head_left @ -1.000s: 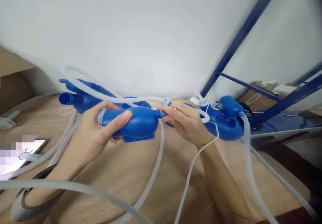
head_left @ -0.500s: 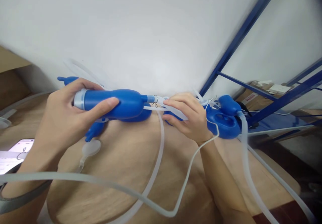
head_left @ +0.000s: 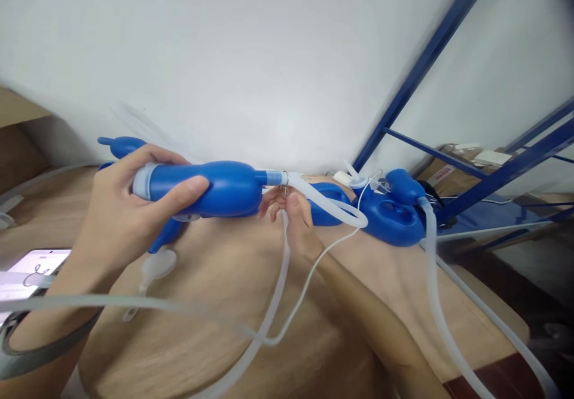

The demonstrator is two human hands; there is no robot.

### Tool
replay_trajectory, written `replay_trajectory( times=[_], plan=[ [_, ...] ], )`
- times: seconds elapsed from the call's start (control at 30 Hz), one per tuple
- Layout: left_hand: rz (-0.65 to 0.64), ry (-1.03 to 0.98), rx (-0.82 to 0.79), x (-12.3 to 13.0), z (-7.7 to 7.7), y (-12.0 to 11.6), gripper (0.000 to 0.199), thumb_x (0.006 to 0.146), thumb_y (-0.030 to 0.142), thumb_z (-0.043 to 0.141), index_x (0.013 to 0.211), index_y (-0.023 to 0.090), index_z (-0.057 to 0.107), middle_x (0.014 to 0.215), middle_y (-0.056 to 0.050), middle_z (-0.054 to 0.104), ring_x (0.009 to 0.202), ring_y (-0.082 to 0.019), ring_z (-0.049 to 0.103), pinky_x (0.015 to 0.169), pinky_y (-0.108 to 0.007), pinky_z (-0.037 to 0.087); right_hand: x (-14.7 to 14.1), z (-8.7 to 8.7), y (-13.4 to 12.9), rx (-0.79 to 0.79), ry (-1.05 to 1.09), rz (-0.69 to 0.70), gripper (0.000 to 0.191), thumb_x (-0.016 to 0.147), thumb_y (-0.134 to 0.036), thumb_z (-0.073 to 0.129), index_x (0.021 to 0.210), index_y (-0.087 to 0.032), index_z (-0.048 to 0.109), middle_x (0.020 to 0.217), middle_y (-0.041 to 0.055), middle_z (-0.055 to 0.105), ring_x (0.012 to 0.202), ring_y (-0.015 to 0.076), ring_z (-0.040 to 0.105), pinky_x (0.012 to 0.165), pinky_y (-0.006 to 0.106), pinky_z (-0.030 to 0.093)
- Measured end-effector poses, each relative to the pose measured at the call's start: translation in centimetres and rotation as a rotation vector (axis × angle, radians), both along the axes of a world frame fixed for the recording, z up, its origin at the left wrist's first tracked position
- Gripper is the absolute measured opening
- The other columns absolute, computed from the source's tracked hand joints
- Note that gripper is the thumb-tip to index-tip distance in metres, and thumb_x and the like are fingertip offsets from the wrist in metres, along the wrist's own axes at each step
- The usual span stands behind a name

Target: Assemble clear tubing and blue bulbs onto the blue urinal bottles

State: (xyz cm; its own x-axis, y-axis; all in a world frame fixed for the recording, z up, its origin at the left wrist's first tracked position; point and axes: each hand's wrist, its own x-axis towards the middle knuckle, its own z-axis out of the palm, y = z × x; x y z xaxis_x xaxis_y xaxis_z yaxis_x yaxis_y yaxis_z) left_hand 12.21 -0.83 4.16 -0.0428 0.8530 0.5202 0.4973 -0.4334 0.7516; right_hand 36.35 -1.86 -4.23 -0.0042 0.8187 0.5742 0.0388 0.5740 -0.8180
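Note:
My left hand (head_left: 130,207) is wrapped around a blue plastic bottle (head_left: 219,186) with a translucent collar (head_left: 142,182), held level above the table. A white flexible tube (head_left: 323,200) is joined to the bottle's narrow spout (head_left: 268,177) and bends back in a loop on the right. Around that joint sits a small wire hose clamp (head_left: 286,179). Just below the joint, my right hand (head_left: 298,219) pinches the clamp's lower part between its fingertips. Its far fingers are partly hidden behind the bottle and thumb.
More blue bottles (head_left: 390,219) with handles and hoses lie along the wall. A translucent cap (head_left: 159,264) and a lit phone (head_left: 38,261) rest on the wooden table (head_left: 201,291). White tubes cross the foreground. A blue metal rack (head_left: 426,64) stands at right.
My right hand has moved left from the white tube to the wire clamp at the spout. The tube, released, now bends in a loop. My left hand still holds the bottle.

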Motion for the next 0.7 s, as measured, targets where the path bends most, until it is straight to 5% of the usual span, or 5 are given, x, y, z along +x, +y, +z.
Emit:
replay_trajectory(
  times=[0.3,0.7],
  plan=[
    [-0.027,0.021,-0.079,0.3,-0.4,-0.2,0.049,0.069,0.068,0.078,0.089,0.023,0.073,0.076,0.003,0.065,0.056,-0.012,0.047,0.049,-0.025,0.036,0.6,-0.1,-0.5,0.011,-0.029,0.100,0.051,0.107,-0.068,0.046,0.103,-0.023,0.067,0.089,0.0039,0.072,0.076,0.0168,0.071,0.062,0.030,0.052],
    [-0.057,0.091,-0.104,0.2,-0.1,-0.2,0.048,0.070,0.069,0.076,0.089,0.025,0.071,0.084,0.003,0.066,0.065,-0.015,0.052,0.060,-0.028,0.041,1.1,0.3,0.0,0.047,-0.179,0.087,0.051,0.108,-0.067,0.045,0.093,-0.021,0.063,0.080,0.0030,0.071,0.070,0.0152,0.065,0.062,0.029,0.054]
  ],
)
